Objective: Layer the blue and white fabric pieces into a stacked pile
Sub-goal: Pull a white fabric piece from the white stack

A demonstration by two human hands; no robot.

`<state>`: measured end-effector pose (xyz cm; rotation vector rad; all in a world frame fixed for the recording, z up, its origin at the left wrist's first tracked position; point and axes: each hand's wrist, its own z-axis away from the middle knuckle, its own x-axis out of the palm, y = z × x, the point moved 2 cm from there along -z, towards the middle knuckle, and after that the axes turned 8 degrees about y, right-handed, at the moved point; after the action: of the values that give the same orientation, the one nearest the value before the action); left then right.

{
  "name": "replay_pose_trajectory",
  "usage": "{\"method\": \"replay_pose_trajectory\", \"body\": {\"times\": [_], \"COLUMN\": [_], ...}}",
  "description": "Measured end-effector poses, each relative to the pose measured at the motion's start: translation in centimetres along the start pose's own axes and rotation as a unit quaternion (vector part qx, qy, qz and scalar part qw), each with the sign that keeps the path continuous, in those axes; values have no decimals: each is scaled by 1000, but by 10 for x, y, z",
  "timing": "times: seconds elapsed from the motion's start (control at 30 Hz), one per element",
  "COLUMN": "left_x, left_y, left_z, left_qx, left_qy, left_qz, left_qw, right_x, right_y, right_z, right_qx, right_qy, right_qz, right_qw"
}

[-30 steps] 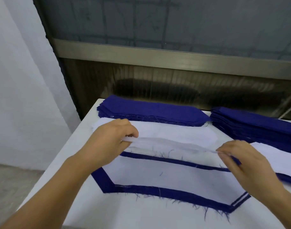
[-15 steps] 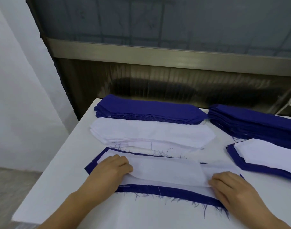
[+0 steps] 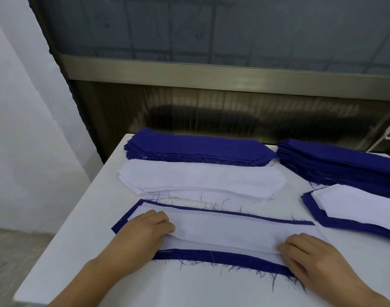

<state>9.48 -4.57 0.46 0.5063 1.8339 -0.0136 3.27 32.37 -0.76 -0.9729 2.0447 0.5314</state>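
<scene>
A white fabric piece [image 3: 222, 232] is being laid on the working pile at the near middle of the white table [image 3: 63, 244]; beneath it a blue piece [image 3: 222, 258] shows as a border along the near edge, the far edge and the left point. The left hand [image 3: 145, 229] is set on the left end of the white piece, fingers curled with the tips at its edge; whether the cloth is pinched or only pressed cannot be told. The right hand [image 3: 309, 255] is placed likewise at the right end, fingers bent onto the edge, thumb hidden, so its hold cannot be told either. The near edge of the white piece is seen slightly lifted between the hands, a shallow fold not yet flattened. For the step to be done well, the piece should probably be drawn lightly taut between both ends, then lowered so that the blue margin is kept even all round; at present the near margin looks wider than the far one, so a small nudge toward the body is judged useful. Smoothing is best done from the centre outward, lest the layers under it be dragged. Loose blue threads at the frayed near edge may be caught under the fingers. Supply stacks lie beyond: a white stack [image 3: 200, 180], a blue stack [image 3: 196, 149] behind it, a second blue stack [image 3: 344, 160] to the right, and a separate layered pile [image 3: 356, 209] near the right edge.
</scene>
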Motion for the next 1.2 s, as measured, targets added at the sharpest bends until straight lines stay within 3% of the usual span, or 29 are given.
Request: {"method": "replay_pose_trajectory", "body": {"times": [0.2,0.33,0.63,0.83,1.0,1.2], "left_x": [5,7,-8,-7,8,30], "left_y": [-4,-6,-28,-20,-27,-35], "left_z": [-4,-10,-35,-103,-163,-215], "left_qx": [-62,-60,-43,-61,-79,-97], "left_qy": [-31,-18,-79,24,58,45], "left_qz": [48,28,-16,-6,-2,8], "left_qw": [996,998,996,998,995,994], "right_x": [-8,-5,-7,18,58,98], "right_y": [-1,-3,32,44,66,96], "right_z": [-15,-23,-47,-115,-170,-203], "right_qx": [120,153,182,224,233,265], "right_qy": [-67,-109,-256,-158,-94,-117], "right_qz": [-76,-57,-10,-75,-69,-66], "right_qw": [988,981,949,959,965,955]}}
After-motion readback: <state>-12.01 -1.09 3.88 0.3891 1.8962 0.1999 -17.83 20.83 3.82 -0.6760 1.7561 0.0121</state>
